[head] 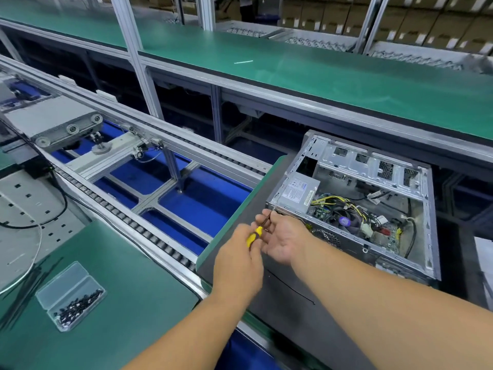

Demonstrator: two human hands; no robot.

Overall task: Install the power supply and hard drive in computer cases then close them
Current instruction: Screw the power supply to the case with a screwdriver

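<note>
Long green-topped workbench (333, 73) spanning the far side of the line, carried on an aluminium frame. Below it, a roller conveyor (149, 231) running diagonally from upper left to lower centre, with blue panels visible between its rails. At right, an open computer case (354, 204) lying on its side on a dark grey pallet (282, 284) edged in green; the uppermost side is uncovered, exposing the interior. Inside the case, at its near-left corner, the power supply (300, 189), label side up, from which yellow and black cables (344, 206) run across the board toward the right. At lower left, a green mat (128, 289) bearing a clear plastic box of dark screws (70, 296), lid open, beside a bundle of black cable ties (24, 287). Left hand (238, 260) wrapped around the yellow handle of a screwdriver (254, 233). Right hand (282, 240), palm turned upward, fingers loosely curled, its fingertips pinching the dark shaft close to the tip, which meets the case's near-left top corner next to the power supply.
</note>
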